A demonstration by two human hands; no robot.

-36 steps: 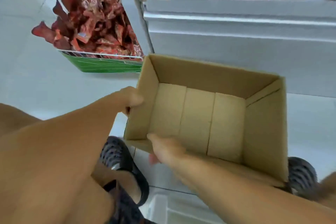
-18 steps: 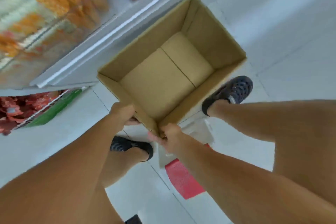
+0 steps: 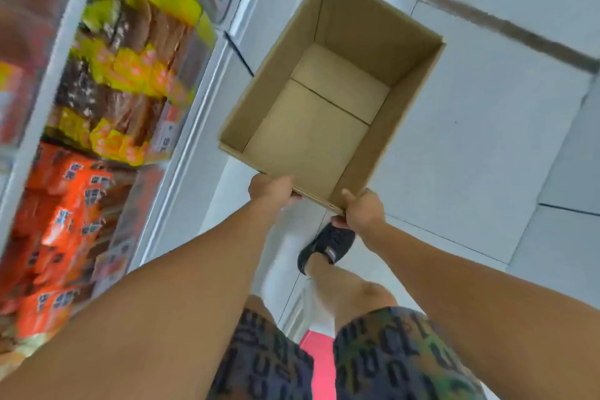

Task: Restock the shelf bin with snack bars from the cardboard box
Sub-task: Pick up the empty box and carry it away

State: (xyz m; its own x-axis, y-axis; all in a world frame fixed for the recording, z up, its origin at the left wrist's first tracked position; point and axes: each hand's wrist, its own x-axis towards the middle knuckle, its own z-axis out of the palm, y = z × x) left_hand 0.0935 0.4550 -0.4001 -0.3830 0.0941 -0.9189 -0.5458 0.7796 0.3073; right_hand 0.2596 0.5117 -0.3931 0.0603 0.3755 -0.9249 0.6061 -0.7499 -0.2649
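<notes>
An open brown cardboard box [image 3: 367, 26] hangs in the air in front of me, and nothing lies inside it. My left hand [image 3: 271, 188] grips the near rim at its left end. My right hand [image 3: 362, 208] grips the near right corner, thumb on top of the rim. Both arms stretch forward from the bottom of the view. Shelf bins [image 3: 126, 101] on the left are filled with yellow and brown snack packs. Below them lie orange snack packs [image 3: 65, 204].
The white shelf frame [image 3: 198, 127] runs up the left side, close to the box's left wall. White floor tiles [image 3: 487, 140] spread under and right of the box. My foot in a black shoe [image 3: 328, 247] stands below the box. A pink patch [image 3: 319, 357] shows on the floor by my legs.
I have risen and turned with the box in both hands. The green bin of red packs has left the view, and the shelf bins now fill the left side.
</notes>
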